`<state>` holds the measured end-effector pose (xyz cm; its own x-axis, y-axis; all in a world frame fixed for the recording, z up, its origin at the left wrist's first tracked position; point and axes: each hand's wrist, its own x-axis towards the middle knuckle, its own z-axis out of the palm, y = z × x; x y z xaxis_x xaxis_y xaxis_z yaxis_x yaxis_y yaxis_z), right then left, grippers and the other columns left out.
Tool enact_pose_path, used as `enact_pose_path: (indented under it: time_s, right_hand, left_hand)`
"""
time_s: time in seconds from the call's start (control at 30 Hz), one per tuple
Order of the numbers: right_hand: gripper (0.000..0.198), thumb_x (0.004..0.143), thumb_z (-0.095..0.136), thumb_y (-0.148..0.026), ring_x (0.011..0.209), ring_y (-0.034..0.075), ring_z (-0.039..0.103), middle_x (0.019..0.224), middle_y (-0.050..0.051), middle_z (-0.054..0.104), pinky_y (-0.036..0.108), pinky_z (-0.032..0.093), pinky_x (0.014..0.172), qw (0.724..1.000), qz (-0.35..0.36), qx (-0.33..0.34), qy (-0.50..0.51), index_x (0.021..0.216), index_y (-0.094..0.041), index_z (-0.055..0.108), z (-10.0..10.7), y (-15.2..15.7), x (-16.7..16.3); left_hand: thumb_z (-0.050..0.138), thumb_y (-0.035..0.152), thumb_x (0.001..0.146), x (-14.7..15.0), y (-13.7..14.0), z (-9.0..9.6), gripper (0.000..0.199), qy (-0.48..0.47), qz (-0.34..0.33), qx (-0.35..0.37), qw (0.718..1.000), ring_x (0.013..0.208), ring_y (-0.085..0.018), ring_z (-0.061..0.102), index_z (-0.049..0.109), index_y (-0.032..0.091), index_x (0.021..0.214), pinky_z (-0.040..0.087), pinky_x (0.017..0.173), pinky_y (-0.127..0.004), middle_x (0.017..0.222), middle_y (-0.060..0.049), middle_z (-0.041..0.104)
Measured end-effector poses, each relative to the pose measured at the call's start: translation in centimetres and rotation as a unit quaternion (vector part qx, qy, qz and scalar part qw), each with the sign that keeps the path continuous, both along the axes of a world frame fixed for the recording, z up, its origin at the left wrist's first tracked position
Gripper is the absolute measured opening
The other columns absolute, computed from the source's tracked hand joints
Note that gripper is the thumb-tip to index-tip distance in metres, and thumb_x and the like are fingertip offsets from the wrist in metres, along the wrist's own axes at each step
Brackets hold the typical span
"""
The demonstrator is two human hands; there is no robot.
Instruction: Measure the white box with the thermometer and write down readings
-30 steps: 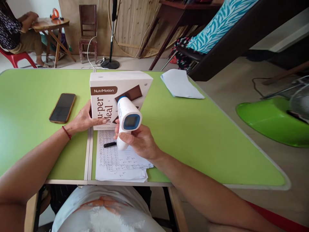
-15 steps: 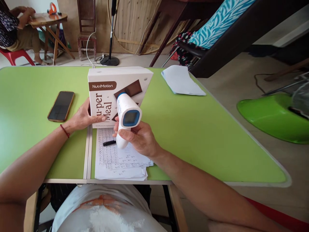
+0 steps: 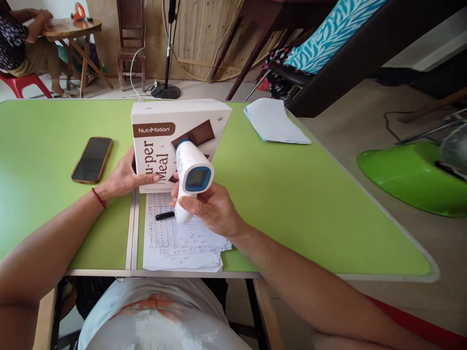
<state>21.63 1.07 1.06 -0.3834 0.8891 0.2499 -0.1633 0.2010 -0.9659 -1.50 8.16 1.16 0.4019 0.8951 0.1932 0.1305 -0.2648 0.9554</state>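
A white box (image 3: pixel 153 114) with a brown "NutriMotion" label stands upright on the green table. My left hand (image 3: pixel 127 174) grips its lower left edge, thumb across the front and fingers behind, out of sight. Wrapped round the handle of a white and blue infrared thermometer (image 3: pixel 191 160) is my right hand (image 3: pixel 213 206). The thermometer's nose points at the front of the box, and its dark screen faces me; whether it touches the box I cannot tell. Below lie handwritten sheets of paper (image 3: pixel 175 260) with a black pen (image 3: pixel 165 215) on them, partly hidden by the thermometer.
A phone (image 3: pixel 92 160) lies left of the box on the green table (image 3: pixel 292 204). Folded white paper (image 3: pixel 275 121) rests at the far right edge. Beyond are a microphone stand (image 3: pixel 166 90), a wooden chair (image 3: pixel 131 53) and a person seated at a small round table (image 3: pixel 73 30).
Almost nothing differs. The box leans very slightly to the left at its top, and both hands keep their hold.
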Motion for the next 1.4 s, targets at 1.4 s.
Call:
enact_pose_path:
  time_s: [1.4]
  right_hand:
    - [0.012,0.071,0.063,-0.016,0.053,0.013,0.051,0.061,-0.002,0.063,0.031,0.033,0.053,0.842,-0.023,0.198,-0.501,0.065,-0.025,0.069,0.9,1.4,6.5]
  left_hand:
    - [0.099,0.039,0.059,-2.7,2.5,-0.8,0.069,-0.052,0.005,0.045,0.998,0.128,-0.041,0.063,0.063,0.021,0.116,0.058,0.105,-0.056,0.124,-0.01,0.073]
